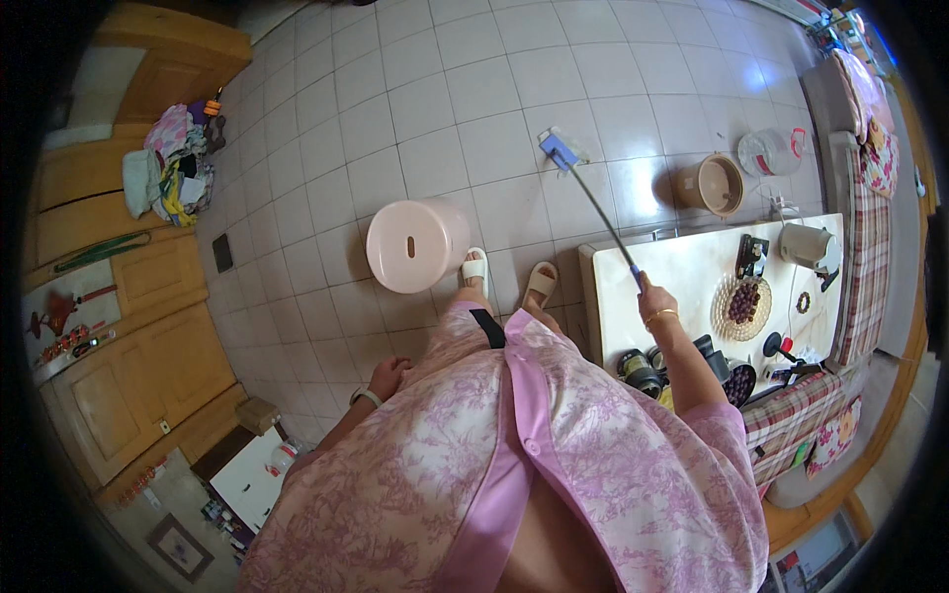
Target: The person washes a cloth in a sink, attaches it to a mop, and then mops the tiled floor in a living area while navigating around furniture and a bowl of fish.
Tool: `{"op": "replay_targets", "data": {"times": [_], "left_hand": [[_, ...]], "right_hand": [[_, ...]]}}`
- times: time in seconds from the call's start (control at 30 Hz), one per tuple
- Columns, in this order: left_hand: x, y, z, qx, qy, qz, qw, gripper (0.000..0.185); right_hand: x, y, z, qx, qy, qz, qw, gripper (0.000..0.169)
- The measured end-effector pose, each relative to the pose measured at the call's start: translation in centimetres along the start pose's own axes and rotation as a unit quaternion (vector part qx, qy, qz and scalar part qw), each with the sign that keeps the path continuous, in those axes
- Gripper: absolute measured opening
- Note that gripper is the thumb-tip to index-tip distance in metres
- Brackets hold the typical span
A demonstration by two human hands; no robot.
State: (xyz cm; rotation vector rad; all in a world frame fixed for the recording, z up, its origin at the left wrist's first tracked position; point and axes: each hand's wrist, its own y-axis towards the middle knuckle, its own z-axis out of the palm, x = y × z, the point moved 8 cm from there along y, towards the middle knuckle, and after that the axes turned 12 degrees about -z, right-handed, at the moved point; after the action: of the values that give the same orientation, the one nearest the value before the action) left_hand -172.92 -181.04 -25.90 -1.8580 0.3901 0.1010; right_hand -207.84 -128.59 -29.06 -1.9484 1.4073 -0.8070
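My right hand (657,302) grips the blue end of a long pole (604,215), its arm stretched out over the edge of a white tabletop (660,259). At the pole's far end, a blue mop head (560,152) rests on the tiled floor, with pale material showing around its edges. By my left thigh hangs my left hand (389,376), fingers loosely bent and nothing visible in it. A pale pink plastic stool (406,248) stands upright on the floor, just left of my slippered feet.
Beyond the table are a brown bucket (693,185) and a large clear water jug (767,153). The table bears a plate of grapes (741,307), an electric kettle (807,247) and several jars. Plaid sofas (864,274) border it. Clothes (174,174) are heaped at the left wall.
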Motion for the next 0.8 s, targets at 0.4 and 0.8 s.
{"op": "replay_targets", "data": {"times": [0.4, 0.8], "left_hand": [[1.4, 10.1, -8.3, 0.073, -0.039, 0.061, 0.995, 0.031], [-10.5, 11.0, -13.3, 0.047, 0.025, 0.046, 0.998, 0.028]], "right_hand": [[5.5, -12.3, -1.6, -0.004, 0.027, 0.064, 0.998, 0.045], [3.0, -11.5, 0.6, -0.229, 0.310, 0.177, 0.906, 0.044]]}}
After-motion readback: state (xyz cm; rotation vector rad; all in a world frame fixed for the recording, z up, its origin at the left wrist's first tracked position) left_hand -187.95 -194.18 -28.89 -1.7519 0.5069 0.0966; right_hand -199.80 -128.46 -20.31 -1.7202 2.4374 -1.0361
